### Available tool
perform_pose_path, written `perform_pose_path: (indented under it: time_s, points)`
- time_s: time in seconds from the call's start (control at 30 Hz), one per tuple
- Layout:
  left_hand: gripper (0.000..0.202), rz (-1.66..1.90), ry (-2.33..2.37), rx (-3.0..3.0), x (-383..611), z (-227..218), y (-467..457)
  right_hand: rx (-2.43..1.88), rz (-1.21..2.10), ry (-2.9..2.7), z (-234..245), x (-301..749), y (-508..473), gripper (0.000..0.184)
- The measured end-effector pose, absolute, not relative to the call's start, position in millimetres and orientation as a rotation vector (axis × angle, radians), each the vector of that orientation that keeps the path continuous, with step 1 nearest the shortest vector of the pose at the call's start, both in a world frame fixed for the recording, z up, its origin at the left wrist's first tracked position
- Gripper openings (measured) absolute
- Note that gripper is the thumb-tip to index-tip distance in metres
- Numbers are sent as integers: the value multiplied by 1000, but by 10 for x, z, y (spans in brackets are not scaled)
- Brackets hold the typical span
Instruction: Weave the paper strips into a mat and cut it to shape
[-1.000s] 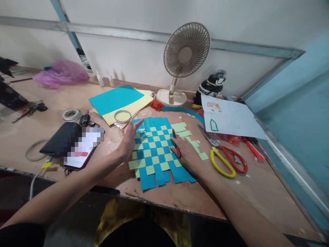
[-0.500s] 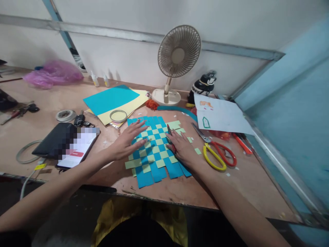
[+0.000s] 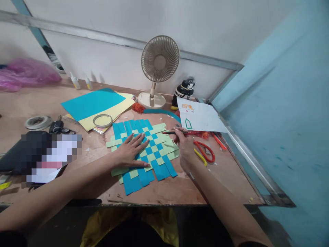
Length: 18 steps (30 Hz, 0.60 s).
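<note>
Moved: the right hand (image 3: 185, 147) had lifted off the woven paper mat (image 3: 154, 161) and now held the red pen (image 3: 181, 132) level, while the head had turned left-to-right, sliding the whole table leftward in view.

Far left: a pink plastic bag (image 3: 25, 74) lay against the wall, and two small glue bottles (image 3: 75, 81) stood further right. Near them sat a roll of tape (image 3: 38, 122), and a phone (image 3: 51, 157) on the near edge was too blurred to tell.

Centre left: a teal sheet (image 3: 91, 103) lay on a yellow sheet (image 3: 123, 104), with a thin tape ring (image 3: 102, 120) at their near edge.

Left hand: open, fingers spread, pressed flat on the mat.

Mat: teal and pale green strips woven together, lying on the wooden table (image 3: 180, 188) between both hands.

Right hand: closed around the pen, fingers pinching it just over the mat's right corner, tip pointing left.

Far centre: a fan (image 3: 159, 59) stood by the wall, beside a black bottle (image 3: 183, 91).

Right: red scissors (image 3: 204, 151) lay partly behind the right wrist, below a drawn-on white paper (image 3: 200, 116).
</note>
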<state>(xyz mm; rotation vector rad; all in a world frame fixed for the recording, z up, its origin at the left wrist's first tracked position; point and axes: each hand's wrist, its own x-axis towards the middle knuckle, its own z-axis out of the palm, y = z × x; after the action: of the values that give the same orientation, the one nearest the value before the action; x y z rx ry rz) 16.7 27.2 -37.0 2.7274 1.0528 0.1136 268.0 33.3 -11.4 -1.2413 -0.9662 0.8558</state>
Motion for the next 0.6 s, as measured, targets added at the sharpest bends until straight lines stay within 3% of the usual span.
perform_pose_path:
  time_s: [0.23, 0.37, 0.6]
  points:
    - [102, 109, 800, 2748, -3, -305, 419, -1203, 1044, -972, -24, 2660, 388, 24]
    - [95, 108, 699, 2725, -81, -193, 468, -1214, 985, -1031, -40, 2646, 492, 29]
    - [86, 189, 1103, 2675, 142, -239, 183, -1286, 997, -1159, -123, 2510, 699, 28]
